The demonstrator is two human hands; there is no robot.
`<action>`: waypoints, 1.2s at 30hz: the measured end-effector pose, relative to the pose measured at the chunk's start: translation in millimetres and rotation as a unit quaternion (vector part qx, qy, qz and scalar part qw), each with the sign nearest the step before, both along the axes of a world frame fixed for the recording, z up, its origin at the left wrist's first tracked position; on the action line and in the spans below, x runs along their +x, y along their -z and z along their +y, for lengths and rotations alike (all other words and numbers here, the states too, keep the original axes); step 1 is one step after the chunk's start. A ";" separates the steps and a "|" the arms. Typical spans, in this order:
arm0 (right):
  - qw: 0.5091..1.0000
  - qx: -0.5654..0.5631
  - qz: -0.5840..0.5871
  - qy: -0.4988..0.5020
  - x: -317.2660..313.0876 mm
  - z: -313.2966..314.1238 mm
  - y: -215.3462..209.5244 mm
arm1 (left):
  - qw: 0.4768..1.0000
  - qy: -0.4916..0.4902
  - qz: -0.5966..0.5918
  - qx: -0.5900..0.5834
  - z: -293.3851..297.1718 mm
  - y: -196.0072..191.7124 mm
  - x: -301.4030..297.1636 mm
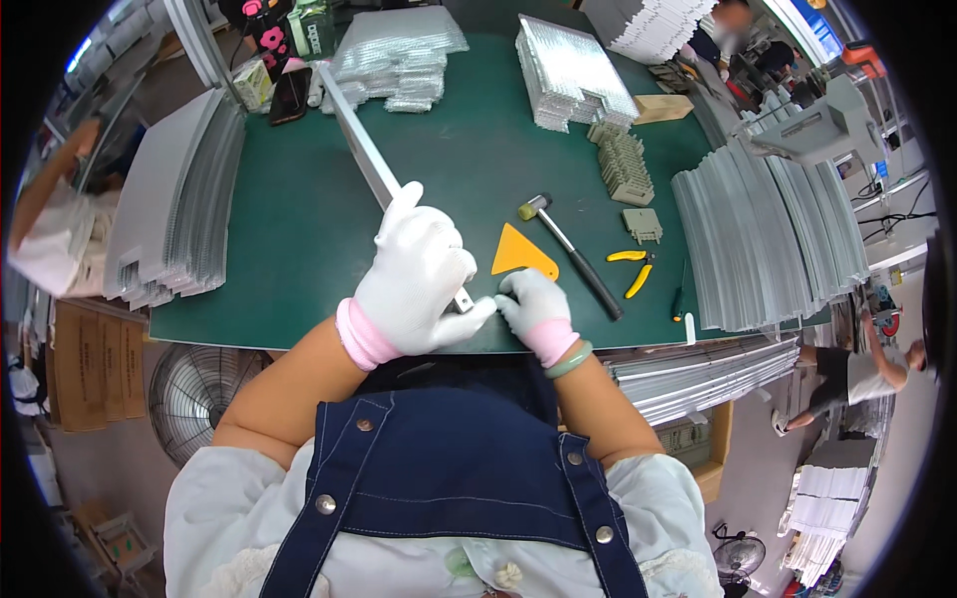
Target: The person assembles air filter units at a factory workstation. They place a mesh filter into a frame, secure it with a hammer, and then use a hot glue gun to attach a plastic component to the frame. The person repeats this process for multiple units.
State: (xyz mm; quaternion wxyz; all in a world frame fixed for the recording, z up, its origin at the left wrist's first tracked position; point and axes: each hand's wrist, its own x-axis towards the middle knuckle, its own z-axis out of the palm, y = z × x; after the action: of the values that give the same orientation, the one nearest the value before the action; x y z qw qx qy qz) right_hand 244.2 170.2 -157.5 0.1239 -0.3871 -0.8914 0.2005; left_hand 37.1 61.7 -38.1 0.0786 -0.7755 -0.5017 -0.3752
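Left hand (411, 274), white-gloved: grip closed around a long metal bar (363, 149), which ran from the far left of the surface (299, 229) diagonally toward the near middle. Its near end poked out below the fingers, short of the near edge. Right hand (536, 302), also gloved, sat just right of that end, fingers curled narrow, tips beside the left thumb; could not tell whether they held anything. Both wrists crossed the near edge.

Tools lay right of the bar. Yellow scraper (520, 253): just beyond the right hand, contact not determinable. Mallet (573, 257): tilted, head far, handle end toward the near edge. Yellow-handled pliers (636, 271) lay farther right, and a screwdriver (679, 302) stood near the right panel stack (773, 239).

Room for moving: widest between the bar and the left panel stack (174, 194), which filled the left edge; a second stretch ran from the bar to the mallet. On the right it narrowed, bounded by the comb-shaped pieces (623, 167) and the right panel stack. Far side: bubble-wrapped stack (404, 55) beside the bar's far end, phone (290, 97) left of it.
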 end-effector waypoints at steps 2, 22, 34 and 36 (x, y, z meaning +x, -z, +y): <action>0.998 -0.011 -0.060 0.004 -6.7 -0.6 -2.2 | 1.000 0.000 0.000 0.004 0.2 -0.6 1.8; 0.619 0.108 0.752 0.199 138.5 180.6 -252.8 | 0.999 0.015 -0.009 0.030 16.5 2.0 16.7; 0.859 0.350 0.368 -0.067 133.1 237.6 -377.9 | 0.998 0.019 -0.013 0.054 35.0 -3.5 36.7; 0.885 0.308 0.347 -0.025 129.0 197.0 -399.2 | 0.997 0.048 -0.027 0.047 37.2 -3.5 37.9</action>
State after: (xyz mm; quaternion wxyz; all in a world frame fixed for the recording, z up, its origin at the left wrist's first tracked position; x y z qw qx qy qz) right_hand 373.2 367.3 241.7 0.5336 -0.2131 -0.8175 0.0402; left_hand 75.1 98.9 -34.6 0.0838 -0.7837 -0.4476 -0.4224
